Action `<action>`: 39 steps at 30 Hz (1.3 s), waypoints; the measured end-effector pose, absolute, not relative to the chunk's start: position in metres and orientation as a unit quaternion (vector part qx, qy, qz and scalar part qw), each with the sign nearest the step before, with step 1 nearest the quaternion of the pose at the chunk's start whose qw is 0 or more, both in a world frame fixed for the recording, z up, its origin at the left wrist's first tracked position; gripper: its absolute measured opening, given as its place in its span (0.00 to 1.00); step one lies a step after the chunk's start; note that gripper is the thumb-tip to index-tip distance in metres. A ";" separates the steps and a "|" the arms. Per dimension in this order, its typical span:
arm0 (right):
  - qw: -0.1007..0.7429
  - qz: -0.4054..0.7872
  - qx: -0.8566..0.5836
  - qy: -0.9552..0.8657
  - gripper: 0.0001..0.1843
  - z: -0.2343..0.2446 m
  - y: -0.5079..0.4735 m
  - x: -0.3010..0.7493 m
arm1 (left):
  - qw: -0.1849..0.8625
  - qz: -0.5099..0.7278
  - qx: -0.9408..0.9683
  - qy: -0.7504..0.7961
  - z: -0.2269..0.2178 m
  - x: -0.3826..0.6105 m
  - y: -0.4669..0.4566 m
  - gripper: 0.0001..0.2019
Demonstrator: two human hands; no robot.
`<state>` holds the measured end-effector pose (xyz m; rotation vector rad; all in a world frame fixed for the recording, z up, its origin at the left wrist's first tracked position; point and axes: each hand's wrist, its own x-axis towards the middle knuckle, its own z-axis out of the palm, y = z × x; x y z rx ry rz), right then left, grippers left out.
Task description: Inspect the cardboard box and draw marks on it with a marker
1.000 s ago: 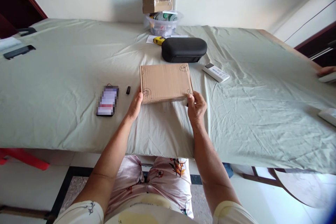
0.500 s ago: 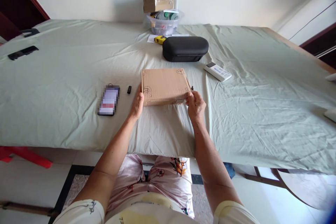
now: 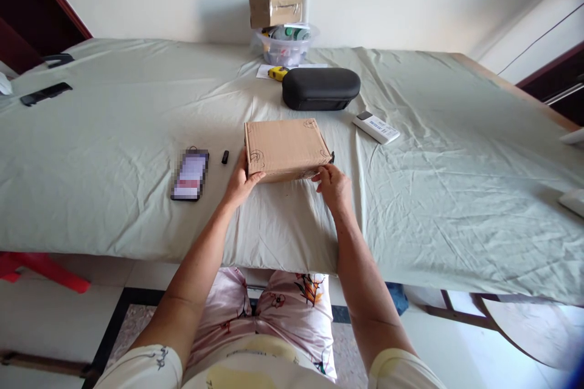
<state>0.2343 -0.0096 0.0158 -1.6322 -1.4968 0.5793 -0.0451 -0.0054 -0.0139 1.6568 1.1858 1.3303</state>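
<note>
Worktop [image 3: 114, 134] has a green sheet over it. A flat cardboard box [image 3: 285, 146] lies at its centre, near the front edge. A black case [image 3: 320, 87] sits at 12 o'clock from the box, just apart. Farther at 12 is a clear tub [image 3: 285, 45] with a small carton [image 3: 276, 5] on top.

Left hand [image 3: 239, 182] is at the box's 7 o'clock corner, grip apart: fingers up the left side, thumb along the near edge. Right hand [image 3: 335, 185] is at 5 o'clock with fingertips on the near edge. Can't tell if that grip pinches.

Phone [image 3: 190, 174] is at 9 o'clock, white remote [image 3: 376, 127] at 2. A small black cap [image 3: 225, 157] lies between phone and box.
</note>
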 end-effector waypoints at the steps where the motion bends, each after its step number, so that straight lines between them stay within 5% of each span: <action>1: 0.405 0.236 -0.650 -0.597 0.14 0.017 -0.010 0.234 | 0.346 0.510 0.639 0.460 -0.013 -0.046 -0.006 0.43; 11: 0.291 0.261 -0.682 -0.618 0.15 0.021 -0.010 0.236 | 0.292 0.469 0.653 0.518 -0.018 -0.048 -0.005 0.50; 16: 0.218 0.207 -0.698 -0.649 0.10 0.012 -0.008 0.237 | 0.288 0.458 0.636 0.550 -0.018 -0.044 -0.008 0.44; 28: 0.450 0.218 -0.610 -0.615 0.17 0.011 -0.016 0.225 | 0.297 0.571 0.568 0.513 -0.027 -0.040 -0.007 0.39; 39: 0.459 0.169 -0.684 -0.541 0.37 -0.007 -0.022 0.189 | 0.214 0.539 0.541 0.609 -0.023 -0.012 -0.019 0.61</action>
